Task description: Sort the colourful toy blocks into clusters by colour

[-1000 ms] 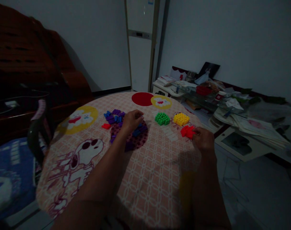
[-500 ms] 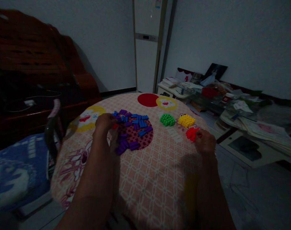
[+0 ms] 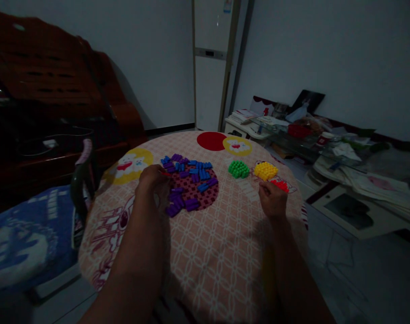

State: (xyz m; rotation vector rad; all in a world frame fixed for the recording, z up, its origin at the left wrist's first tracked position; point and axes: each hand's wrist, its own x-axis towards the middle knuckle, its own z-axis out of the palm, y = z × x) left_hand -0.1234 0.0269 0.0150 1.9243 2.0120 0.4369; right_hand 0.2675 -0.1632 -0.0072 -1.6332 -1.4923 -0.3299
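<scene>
My left hand is at the left of the scattered pieces, its fingers closed on a small red plastic piece that is mostly hidden. Blue plastic pieces and purple plastic pieces lie loosely over a dark red printed circle. Just in front of a red cluster of pieces, my right hand is curled closed; whatever its fingers may hold cannot be made out. Behind the red cluster sits a yellow cluster, with a green cluster to its left.
A round table with a patterned pink cloth carries everything. At left stand a chair with a blue cushion and a wooden bench. A cluttered glass-topped cabinet runs along the right wall.
My left hand moved left from above the blue and purple pieces to the red piece and closed on it. My right hand drew left, off the red cluster. The view turned slightly left.
</scene>
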